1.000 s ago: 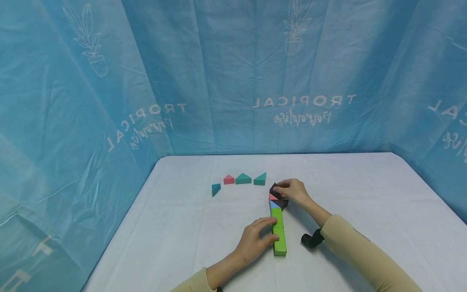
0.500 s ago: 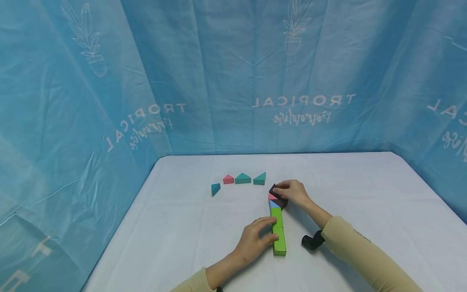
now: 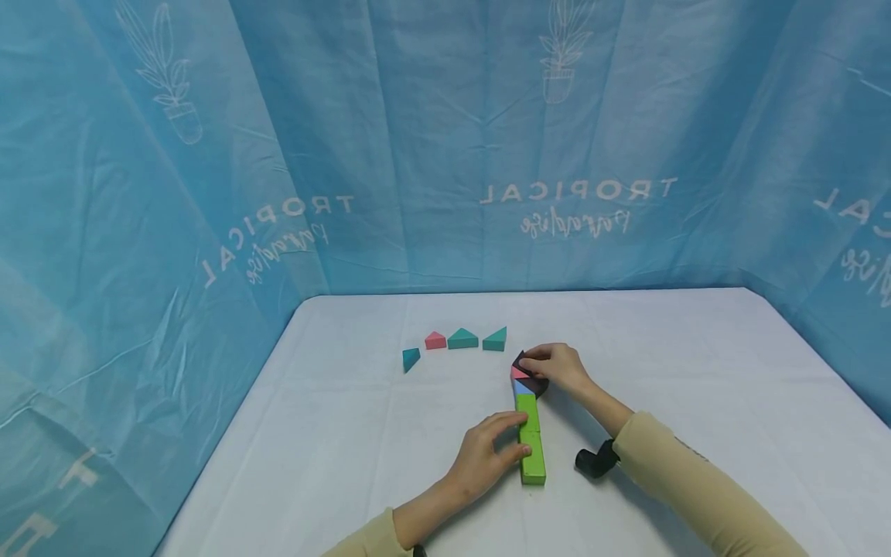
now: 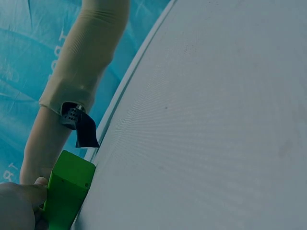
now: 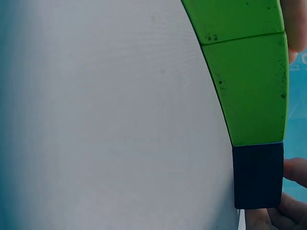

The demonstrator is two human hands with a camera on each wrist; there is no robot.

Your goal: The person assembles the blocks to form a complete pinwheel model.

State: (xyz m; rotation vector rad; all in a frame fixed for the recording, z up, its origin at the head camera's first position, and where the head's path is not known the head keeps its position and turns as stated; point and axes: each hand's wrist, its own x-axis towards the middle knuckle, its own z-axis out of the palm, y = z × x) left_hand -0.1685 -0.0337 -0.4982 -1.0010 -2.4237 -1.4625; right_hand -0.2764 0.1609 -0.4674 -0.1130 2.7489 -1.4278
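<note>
Two green blocks [image 3: 532, 456] lie end to end on the white table, seen large in the right wrist view. My left hand [image 3: 480, 460] touches their left side with thumb and fingertips, the fingers lightly bent and spread. Beyond them, a blue triangular block [image 3: 522, 388], a black triangular block [image 3: 537, 386] and a pink triangular block [image 3: 519, 373] continue the row. At its far end my right hand [image 3: 560, 365] pinches another black triangular block [image 3: 519, 360], partly hidden by the fingers. In the right wrist view, a dark block [image 5: 258, 176] adjoins the green ones.
Left of the row's far end lie a pink triangular block [image 3: 435, 341], two teal triangular blocks [image 3: 462, 339] and a darker teal one [image 3: 411, 358]. A black wrist camera [image 3: 595, 462] hangs under the right sleeve. Blue printed curtains [image 3: 487, 155] surround the white table [image 3: 334, 402].
</note>
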